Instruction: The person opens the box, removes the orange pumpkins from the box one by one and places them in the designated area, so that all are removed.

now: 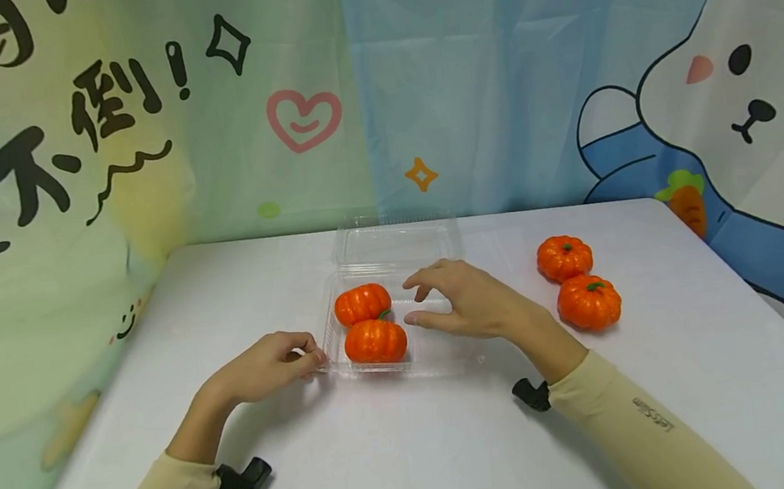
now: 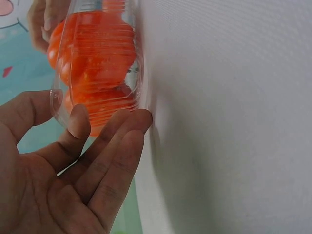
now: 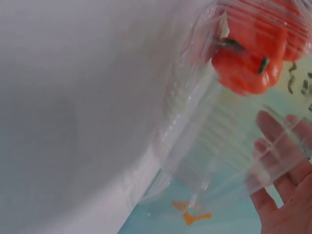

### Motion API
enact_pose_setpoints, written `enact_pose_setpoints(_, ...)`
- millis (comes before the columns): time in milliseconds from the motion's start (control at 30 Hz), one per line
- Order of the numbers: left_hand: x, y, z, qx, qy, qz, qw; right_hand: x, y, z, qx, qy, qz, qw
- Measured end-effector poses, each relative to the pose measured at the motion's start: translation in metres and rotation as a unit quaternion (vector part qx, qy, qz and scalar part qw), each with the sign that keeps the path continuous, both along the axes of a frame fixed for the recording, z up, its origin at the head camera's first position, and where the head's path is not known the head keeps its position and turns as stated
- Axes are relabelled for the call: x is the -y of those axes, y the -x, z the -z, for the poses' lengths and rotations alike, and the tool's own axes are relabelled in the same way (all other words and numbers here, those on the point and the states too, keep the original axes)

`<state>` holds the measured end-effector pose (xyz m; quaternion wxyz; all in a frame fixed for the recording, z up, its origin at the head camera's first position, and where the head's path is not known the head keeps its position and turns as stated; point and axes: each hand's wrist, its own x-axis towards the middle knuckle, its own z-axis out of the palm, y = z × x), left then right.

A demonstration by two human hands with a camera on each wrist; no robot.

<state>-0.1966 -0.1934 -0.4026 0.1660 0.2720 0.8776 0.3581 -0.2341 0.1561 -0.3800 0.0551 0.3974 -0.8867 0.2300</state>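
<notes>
A clear plastic clamshell box (image 1: pixel 417 362) lies with its lid (image 1: pixel 399 242) folded back. Two small orange pumpkins (image 1: pixel 363 304) (image 1: pixel 375 342) sit in its left half, one behind the other. My left hand (image 1: pixel 276 365) pinches the rim at the front left corner; the left wrist view shows that hand (image 2: pixel 83 165) with thumb and fingertips at the clear edge. Over the right half of the box is my right hand (image 1: pixel 472 297), thumb and fingers spread apart with nothing between them. Through the clear wall, the right wrist view shows its fingers (image 3: pixel 280 141).
Two more small pumpkins (image 1: pixel 564 258) (image 1: pixel 589 303) rest on the white table (image 1: pixel 418 453) right of the box. Behind the table hangs a printed cloth (image 1: pixel 475 87). Each sleeve carries a black wrist mount (image 1: pixel 243 480).
</notes>
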Motion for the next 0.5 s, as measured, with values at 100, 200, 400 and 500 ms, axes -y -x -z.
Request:
enact_pose_setpoints(100,0.000,0.000,0.000,0.001,-0.005,0.002,1.0000,0.004,0.000,0.001,-0.002,-0.007,-0.009,0.9999)
enact_pose_setpoints(200,0.000,0.000,0.001,0.003,-0.007,0.002,1.0000,0.007,0.001,0.002,-0.003,-0.013,-0.022,0.9997)
enact_pose_setpoints(400,0.000,-0.001,0.001,0.004,-0.008,-0.001,1.0000,0.014,0.003,0.006,-0.012,-0.014,-0.043,0.9989)
enact_pose_setpoints(500,0.000,-0.001,0.000,0.007,-0.009,0.000,0.9999,0.017,0.004,0.009,-0.009,-0.026,-0.041,0.9988)
